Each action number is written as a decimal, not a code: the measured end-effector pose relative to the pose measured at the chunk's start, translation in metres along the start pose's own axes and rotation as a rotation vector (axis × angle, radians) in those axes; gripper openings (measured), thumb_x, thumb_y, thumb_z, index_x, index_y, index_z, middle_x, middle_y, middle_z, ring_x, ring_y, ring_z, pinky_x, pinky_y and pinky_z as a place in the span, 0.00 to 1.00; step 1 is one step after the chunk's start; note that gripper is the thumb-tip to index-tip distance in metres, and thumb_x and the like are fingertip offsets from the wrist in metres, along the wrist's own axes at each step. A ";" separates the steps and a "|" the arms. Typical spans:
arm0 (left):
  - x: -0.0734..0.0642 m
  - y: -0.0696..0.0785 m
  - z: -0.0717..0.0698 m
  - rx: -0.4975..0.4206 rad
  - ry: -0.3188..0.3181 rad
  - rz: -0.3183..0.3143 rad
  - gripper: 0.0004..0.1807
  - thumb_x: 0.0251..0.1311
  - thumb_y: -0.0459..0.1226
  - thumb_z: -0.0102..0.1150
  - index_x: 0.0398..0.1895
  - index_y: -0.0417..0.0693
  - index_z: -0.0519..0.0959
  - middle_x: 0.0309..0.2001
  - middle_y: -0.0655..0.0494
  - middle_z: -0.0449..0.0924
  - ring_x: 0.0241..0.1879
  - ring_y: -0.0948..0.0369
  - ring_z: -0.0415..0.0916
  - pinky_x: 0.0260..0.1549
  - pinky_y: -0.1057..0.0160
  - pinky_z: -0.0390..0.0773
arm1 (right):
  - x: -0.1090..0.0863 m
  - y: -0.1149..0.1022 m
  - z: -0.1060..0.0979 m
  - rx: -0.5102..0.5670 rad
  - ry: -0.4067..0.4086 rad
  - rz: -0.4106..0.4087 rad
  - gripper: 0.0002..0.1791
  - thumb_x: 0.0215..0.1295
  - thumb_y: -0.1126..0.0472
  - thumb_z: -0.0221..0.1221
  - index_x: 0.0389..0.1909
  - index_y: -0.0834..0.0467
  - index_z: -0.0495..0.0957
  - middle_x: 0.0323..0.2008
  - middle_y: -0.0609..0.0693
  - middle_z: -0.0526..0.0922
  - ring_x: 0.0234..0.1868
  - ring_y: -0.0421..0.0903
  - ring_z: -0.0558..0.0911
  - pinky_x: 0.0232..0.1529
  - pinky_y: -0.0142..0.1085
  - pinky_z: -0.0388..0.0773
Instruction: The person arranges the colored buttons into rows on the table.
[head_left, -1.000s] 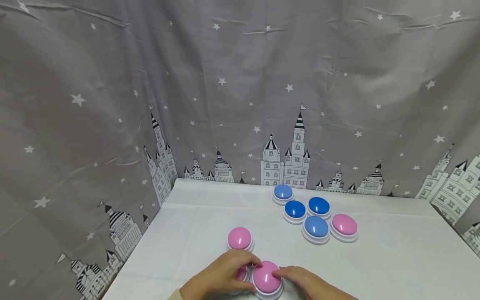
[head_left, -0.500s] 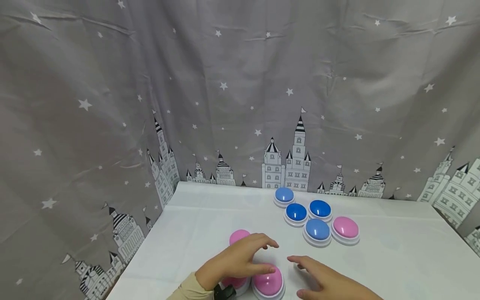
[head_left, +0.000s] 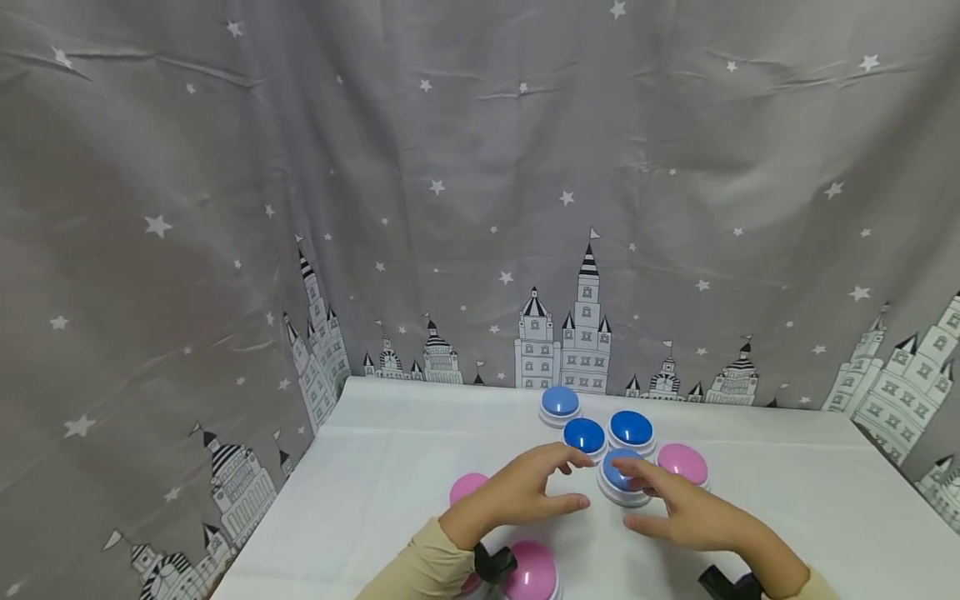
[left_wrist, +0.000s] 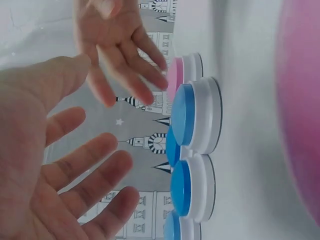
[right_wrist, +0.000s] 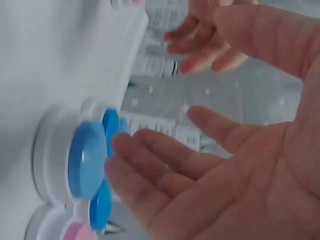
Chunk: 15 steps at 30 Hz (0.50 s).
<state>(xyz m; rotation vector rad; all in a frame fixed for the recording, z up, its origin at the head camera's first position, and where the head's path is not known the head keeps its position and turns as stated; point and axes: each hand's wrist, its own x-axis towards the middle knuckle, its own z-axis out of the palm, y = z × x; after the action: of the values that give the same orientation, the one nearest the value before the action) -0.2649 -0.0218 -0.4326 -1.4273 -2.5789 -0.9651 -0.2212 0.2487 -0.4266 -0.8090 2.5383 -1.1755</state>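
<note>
My left hand (head_left: 525,492) hovers above the white table with fingers spread and nothing in them, left of the blue buttons. My right hand (head_left: 686,504) hangs beside the nearest light blue button (head_left: 617,479), partly covering it, its fingers loose and holding nothing. In the right wrist view the fingertips lie close to that light blue button (right_wrist: 87,160); contact cannot be told. Behind it are two dark blue buttons, one (head_left: 584,435) to the left and one (head_left: 631,428) to the right. A pink button (head_left: 682,463) sits beside the right hand. All have white round bases.
Another light blue button (head_left: 560,402) stands at the back near the curtain. At the front, a pink button (head_left: 532,570) and others (head_left: 467,487) lie partly behind my left arm. A grey curtain (head_left: 450,250) with printed castles borders the white table (head_left: 390,450).
Both hands have left the front pink button and moved forward toward the blue buttons, opening their fingers. The buttons stay in place; the head view has shifted slightly.
</note>
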 end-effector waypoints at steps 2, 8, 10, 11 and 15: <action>0.007 -0.002 0.004 0.009 0.009 0.001 0.25 0.62 0.48 0.66 0.60 0.51 0.74 0.55 0.60 0.78 0.50 0.69 0.74 0.51 0.67 0.75 | 0.004 0.007 -0.006 0.030 0.022 0.006 0.38 0.65 0.53 0.64 0.71 0.61 0.60 0.67 0.66 0.67 0.61 0.67 0.71 0.55 0.67 0.68; 0.027 -0.014 0.022 0.021 0.038 -0.093 0.27 0.60 0.46 0.68 0.61 0.48 0.74 0.55 0.56 0.78 0.50 0.63 0.76 0.49 0.70 0.74 | 0.005 0.033 -0.013 0.040 0.143 0.016 0.34 0.68 0.55 0.62 0.68 0.65 0.62 0.64 0.67 0.69 0.61 0.68 0.71 0.58 0.66 0.66; 0.032 -0.018 0.028 -0.007 0.050 -0.139 0.27 0.60 0.45 0.68 0.60 0.47 0.74 0.56 0.53 0.79 0.50 0.60 0.77 0.49 0.70 0.75 | 0.005 0.041 -0.013 0.050 0.165 0.007 0.32 0.69 0.57 0.62 0.67 0.68 0.63 0.62 0.68 0.69 0.60 0.67 0.72 0.58 0.64 0.68; 0.035 -0.020 0.031 -0.022 0.054 -0.159 0.27 0.59 0.44 0.69 0.60 0.47 0.74 0.56 0.52 0.79 0.50 0.59 0.78 0.49 0.70 0.75 | 0.004 0.045 -0.013 0.053 0.171 0.003 0.32 0.69 0.58 0.61 0.66 0.69 0.63 0.62 0.68 0.69 0.59 0.66 0.73 0.58 0.62 0.69; 0.045 -0.025 0.041 -0.062 0.062 -0.213 0.28 0.57 0.43 0.70 0.60 0.46 0.75 0.54 0.52 0.80 0.49 0.61 0.78 0.48 0.70 0.75 | 0.003 0.056 -0.011 0.063 0.203 -0.007 0.30 0.69 0.60 0.60 0.66 0.71 0.64 0.60 0.68 0.71 0.58 0.65 0.74 0.57 0.57 0.71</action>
<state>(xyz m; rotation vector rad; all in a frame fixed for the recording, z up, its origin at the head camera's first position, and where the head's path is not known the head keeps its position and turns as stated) -0.2996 0.0242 -0.4639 -1.1320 -2.7186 -1.1041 -0.2504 0.2836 -0.4620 -0.7182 2.6426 -1.3980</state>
